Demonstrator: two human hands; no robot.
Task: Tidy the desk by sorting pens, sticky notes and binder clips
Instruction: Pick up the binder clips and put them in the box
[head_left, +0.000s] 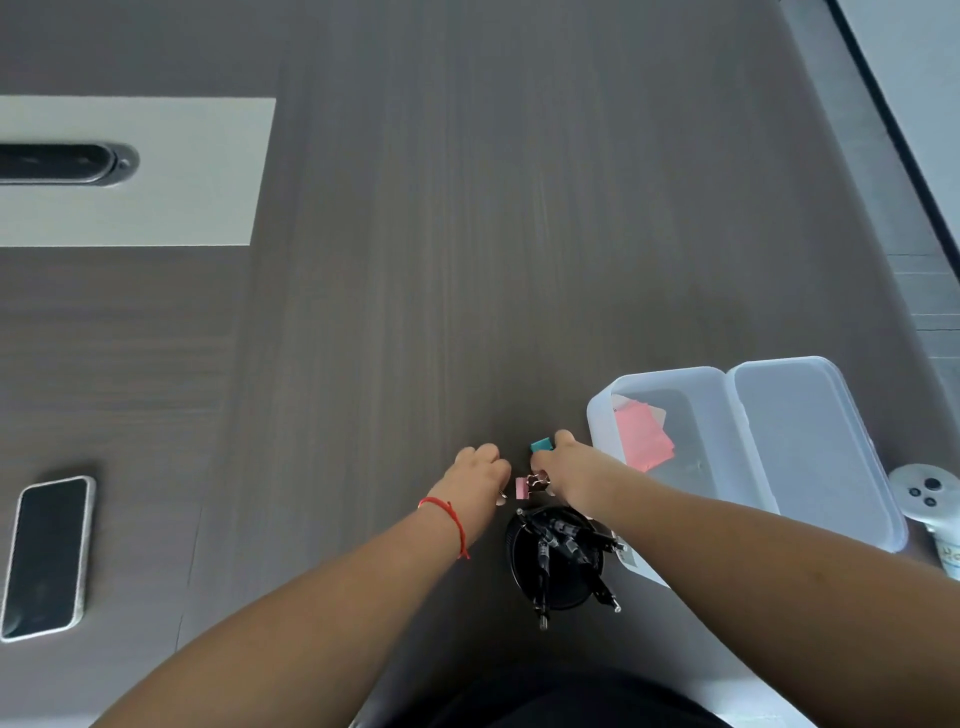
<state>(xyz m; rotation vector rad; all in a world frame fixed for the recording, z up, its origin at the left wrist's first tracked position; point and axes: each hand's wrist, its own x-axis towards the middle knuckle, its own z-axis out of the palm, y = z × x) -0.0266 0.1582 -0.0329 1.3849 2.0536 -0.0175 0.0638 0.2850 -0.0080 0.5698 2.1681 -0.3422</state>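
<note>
Small, light, stiff clips (535, 480), slippery on desk (415, 260): best pinched by wire handles; right hand (558, 462) seemingly pinching teal clip (541, 445), left hand (480, 467) clenched, contents unclear.

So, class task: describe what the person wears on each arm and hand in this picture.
Both forearms are bare, with no sleeves in view. The left hand has a thin red string bracelet at the wrist, with a loose end hanging down. The right hand shows no bracelet, watch or glove; no rings can be made out on either hand.
</note>
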